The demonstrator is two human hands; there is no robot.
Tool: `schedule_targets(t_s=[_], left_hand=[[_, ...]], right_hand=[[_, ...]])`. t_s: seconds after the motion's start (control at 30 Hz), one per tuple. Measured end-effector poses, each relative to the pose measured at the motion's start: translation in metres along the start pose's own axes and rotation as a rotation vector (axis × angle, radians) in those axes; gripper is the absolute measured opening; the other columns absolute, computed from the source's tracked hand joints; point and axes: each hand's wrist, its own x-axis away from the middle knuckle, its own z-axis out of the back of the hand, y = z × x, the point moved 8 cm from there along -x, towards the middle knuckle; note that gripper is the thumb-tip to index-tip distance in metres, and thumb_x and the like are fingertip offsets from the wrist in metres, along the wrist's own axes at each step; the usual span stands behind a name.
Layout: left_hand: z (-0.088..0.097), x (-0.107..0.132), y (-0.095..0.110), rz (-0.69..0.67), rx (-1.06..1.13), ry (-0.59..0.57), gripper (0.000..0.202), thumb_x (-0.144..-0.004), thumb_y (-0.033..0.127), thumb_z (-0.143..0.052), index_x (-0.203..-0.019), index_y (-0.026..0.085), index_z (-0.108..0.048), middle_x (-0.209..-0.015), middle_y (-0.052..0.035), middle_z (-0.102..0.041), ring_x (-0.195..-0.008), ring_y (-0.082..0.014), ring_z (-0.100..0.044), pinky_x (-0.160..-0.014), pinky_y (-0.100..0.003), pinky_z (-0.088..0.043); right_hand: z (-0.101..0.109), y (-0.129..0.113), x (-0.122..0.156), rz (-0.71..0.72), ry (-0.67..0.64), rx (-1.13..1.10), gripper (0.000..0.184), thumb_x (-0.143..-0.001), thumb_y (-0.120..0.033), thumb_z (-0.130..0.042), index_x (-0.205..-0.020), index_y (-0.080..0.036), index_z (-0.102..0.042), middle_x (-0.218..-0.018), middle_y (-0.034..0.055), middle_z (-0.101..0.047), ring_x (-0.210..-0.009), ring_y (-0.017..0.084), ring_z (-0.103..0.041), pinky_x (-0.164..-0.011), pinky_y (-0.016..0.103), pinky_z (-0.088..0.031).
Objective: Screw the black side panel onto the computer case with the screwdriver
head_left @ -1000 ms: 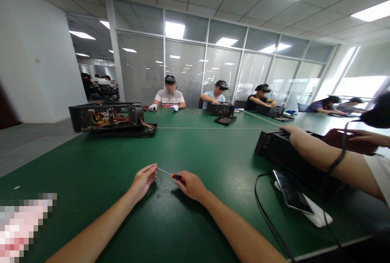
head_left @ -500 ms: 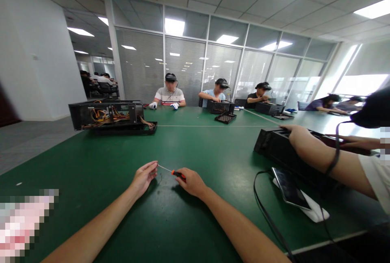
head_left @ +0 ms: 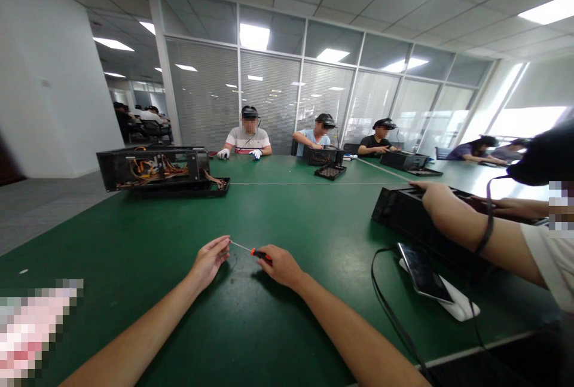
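"Green tabletop (head_left: 287,213) stretches toward a glass partition (head_left: 271,97), and an open computer case (head_left: 155,170) sits at its far left. Where's the screwdriver (head_left: 253,252)?"

"Over the near part of the table, strung between the two hands. Its long axis runs mostly crosswise: handle to the right and slightly closer to the person, metal shaft to the left and slightly farther off."

"Which hand is nearer?"

"Both meet it, at opposite ends. The right hand (head_left: 281,265) is curled around the handle; the left hand (head_left: 210,262) has thumb and fingertips pinched together at the tip."

"On the tip alone, or some small piece too?"

"Too small to tell. Bare shaft shows between, aimed at those left fingertips; I'd judge that line to be the relation that counts."
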Motion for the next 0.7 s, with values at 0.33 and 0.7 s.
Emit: schedule_targets(t_s=[0.33, 0.7], left_hand=[[-0.0048, 0.0038, 0.0015, 0.019, 0.007, -0.026, 0.018, -0.067, 0.007, -0.070, -0.085, 0.009, -0.068, -0.072, -0.0051, -0.066, -0.058, -0.0092, -0.060, -0.050, -0.017, -0.050], [-0.0049, 0.0032, -0.0020, 0.045, -0.013, -0.050, 0.017, -0.072, 0.008, -0.067, -0.088, 0.009, -0.068, -0.069, -0.0049, -0.063, -0.060, -0.0092, -0.059, -0.052, -0.017, -0.050]], right_hand=[[0.0052, 0.0020, -0.0003, -0.017, 0.021, 0.001, 0.028, -0.089, -0.033, -0.045, -0.111, -0.021, -0.057, -0.097, 0.0050, -0.062, -0.087, 0.015, -0.056, -0.078, 0.026, -0.042], [0.0099, 0.0059, -0.0002, -0.044, 0.044, 0.019, 0.027, -0.090, -0.033, -0.041, -0.108, -0.022, -0.059, -0.096, 0.0042, -0.060, -0.087, 0.015, -0.056, -0.079, 0.024, -0.042]])
